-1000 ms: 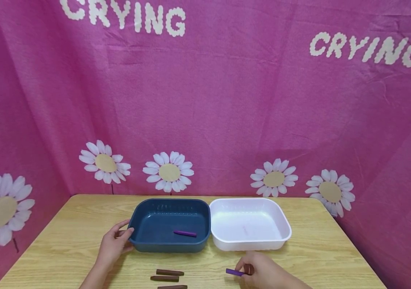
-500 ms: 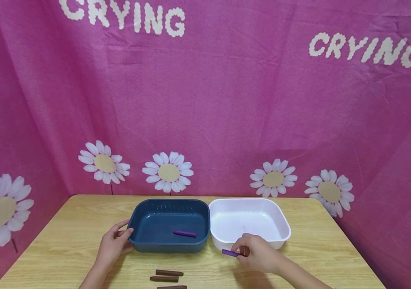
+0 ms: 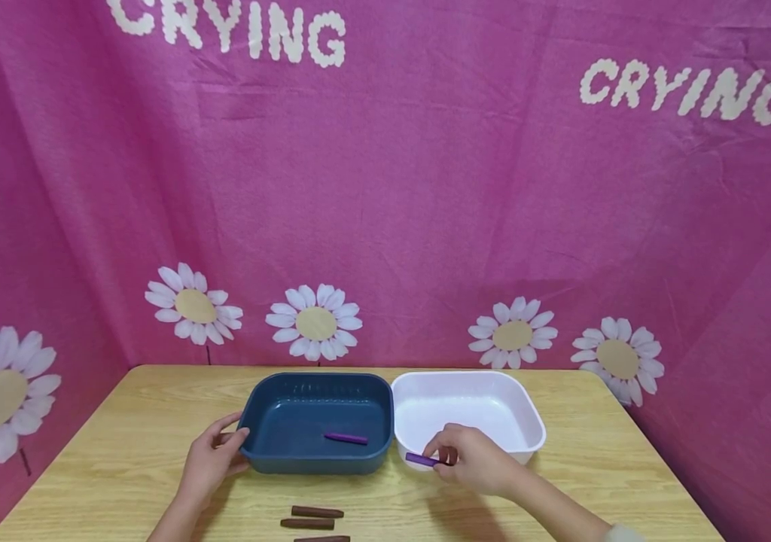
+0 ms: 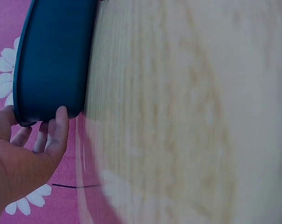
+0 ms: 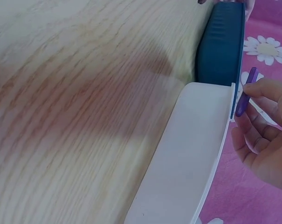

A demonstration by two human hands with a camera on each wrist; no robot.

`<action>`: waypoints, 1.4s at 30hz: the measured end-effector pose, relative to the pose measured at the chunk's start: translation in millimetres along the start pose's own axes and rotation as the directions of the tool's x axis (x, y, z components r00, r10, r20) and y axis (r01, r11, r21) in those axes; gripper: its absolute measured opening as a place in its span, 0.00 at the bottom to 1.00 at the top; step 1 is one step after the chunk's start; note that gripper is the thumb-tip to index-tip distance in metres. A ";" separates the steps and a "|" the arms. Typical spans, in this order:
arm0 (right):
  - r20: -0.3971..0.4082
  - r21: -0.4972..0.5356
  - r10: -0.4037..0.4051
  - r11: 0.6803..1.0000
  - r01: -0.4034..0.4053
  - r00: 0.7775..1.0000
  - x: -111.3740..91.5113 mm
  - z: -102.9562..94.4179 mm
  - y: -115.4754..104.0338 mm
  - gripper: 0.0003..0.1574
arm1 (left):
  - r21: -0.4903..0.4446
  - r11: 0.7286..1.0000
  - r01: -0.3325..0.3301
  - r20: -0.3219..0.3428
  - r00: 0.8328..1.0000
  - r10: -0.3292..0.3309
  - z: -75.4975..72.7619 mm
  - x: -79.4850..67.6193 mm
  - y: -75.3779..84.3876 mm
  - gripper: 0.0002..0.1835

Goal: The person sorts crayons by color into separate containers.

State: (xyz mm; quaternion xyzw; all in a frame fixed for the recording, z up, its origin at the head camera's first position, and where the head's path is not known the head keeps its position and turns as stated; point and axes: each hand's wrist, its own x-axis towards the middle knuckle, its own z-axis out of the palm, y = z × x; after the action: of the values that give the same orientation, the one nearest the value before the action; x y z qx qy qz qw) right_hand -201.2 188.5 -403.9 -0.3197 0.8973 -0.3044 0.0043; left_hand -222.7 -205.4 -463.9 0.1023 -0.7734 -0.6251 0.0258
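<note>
Forward and slightly leftward: that is how the right hand [image 3: 476,461] has moved in the last half-second, bringing the purple crayon [image 3: 418,458] in front of the near wall of the white tray [image 3: 494,418], by the corner where it meets the dark blue tray [image 3: 318,464]. Across the room, the left hand [image 3: 212,455] keeps its place at the far left end of the dark blue tray, thumb and fingers clamped lightly on the rim and outer wall.

From where I stand, the two hands are well apart. The right one pinches the purple crayon between thumb and fingertips near one end, the other end jutting leftward, off the tabletop [image 3: 155,421]. Whether it touches the white tray's rim I can't fairly tell; from the right wrist's side it looks just beside it.

A second purple stick [image 3: 346,438] lies flat on the floor of the dark blue tray. Three brown sticks [image 3: 318,512] lie side by side on the tabletop, nearer the person, the closest one cut off by the edge of view.

I'd judge the purple crayon light and stiff, a bit waxy, liable to snap if bent. Taking it around mid-length, with a gentle pinch, should balance it best; squeezing the very end invites it to swivel.
</note>
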 end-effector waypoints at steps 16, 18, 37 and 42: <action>0.016 -0.008 0.029 1.000 -0.029 0.999 17.4 -3.4 -3.8 0.09 | -0.007 1.000 0.004 0.004 1.000 -0.004 -1.0 0.3 0.0 0.25; 0.012 -0.005 0.022 1.000 -0.022 1.000 19.8 -3.2 -4.8 0.09 | -0.010 1.000 0.001 0.003 1.000 -0.001 -0.9 0.2 0.2 0.25; 0.003 -0.006 -0.022 1.000 0.022 1.000 37.2 3.2 -13.9 0.09 | 0.000 1.000 0.006 0.011 1.000 -0.006 -0.4 -0.1 0.4 0.26; 0.004 -0.009 -0.022 1.000 0.022 1.000 40.6 4.6 -17.3 0.09 | -0.001 1.000 -0.007 0.010 1.000 0.007 0.1 -0.6 0.3 0.26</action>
State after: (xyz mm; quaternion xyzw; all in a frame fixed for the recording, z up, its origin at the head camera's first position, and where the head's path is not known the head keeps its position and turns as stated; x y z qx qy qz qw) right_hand -222.7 152.0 -390.6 -0.3303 0.8951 -0.2996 0.0013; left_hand -222.2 -205.1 -463.5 0.0966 -0.7736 -0.6258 0.0242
